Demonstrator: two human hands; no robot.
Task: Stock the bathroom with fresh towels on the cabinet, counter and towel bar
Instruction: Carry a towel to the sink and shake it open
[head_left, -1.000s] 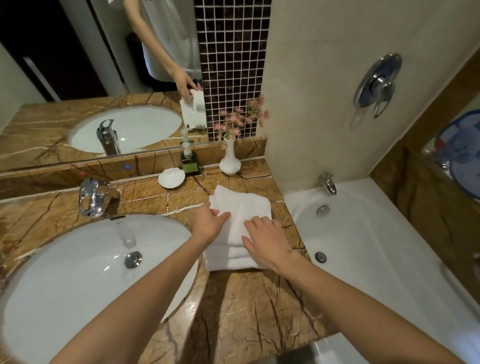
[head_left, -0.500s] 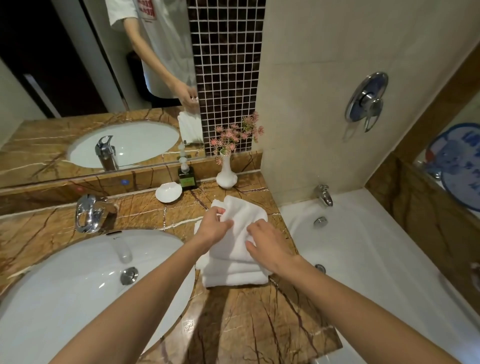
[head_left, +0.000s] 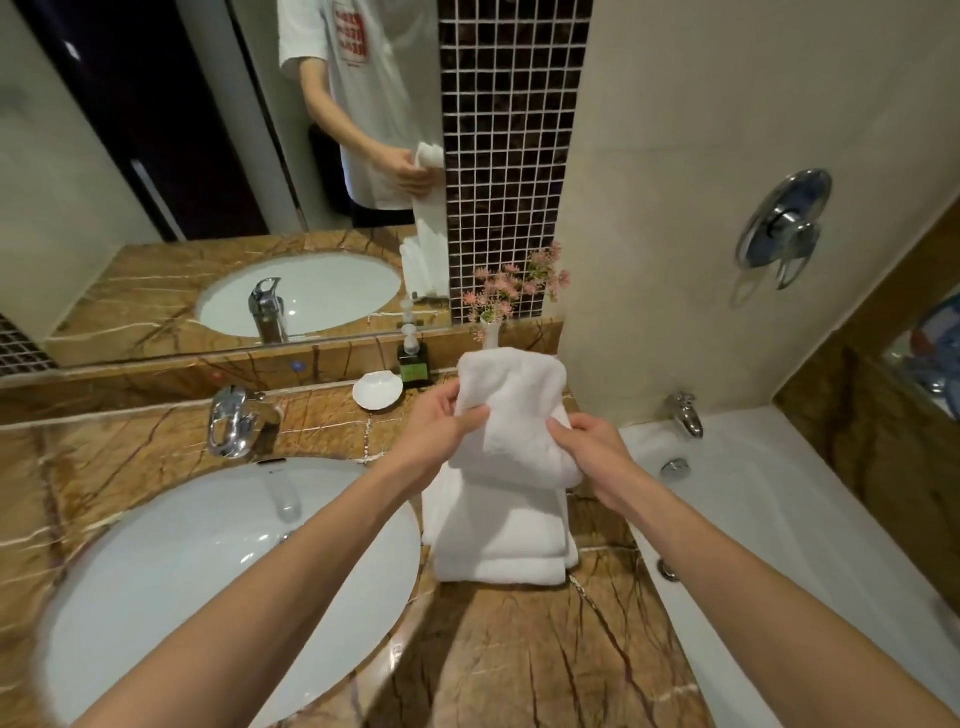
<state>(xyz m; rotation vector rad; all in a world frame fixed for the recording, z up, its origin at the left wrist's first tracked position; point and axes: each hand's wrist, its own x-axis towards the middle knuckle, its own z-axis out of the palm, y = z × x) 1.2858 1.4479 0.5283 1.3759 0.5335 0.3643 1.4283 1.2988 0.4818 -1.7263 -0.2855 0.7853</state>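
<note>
White terry makes up both task items: one folded towel (head_left: 511, 410), pinched at its left edge by the left hand (head_left: 434, 434) and gripped at its right edge by the right hand (head_left: 597, 452), and one folded stack (head_left: 501, 540) lying on the brown marble counter (head_left: 519, 649) between the single sink (head_left: 156, 571) and the bathtub (head_left: 779, 519). The held towel sits over the stack's far end, its long axis running away from the person and its far end pointing at the one vase (head_left: 491, 335); the stack lies the same way.
</note>
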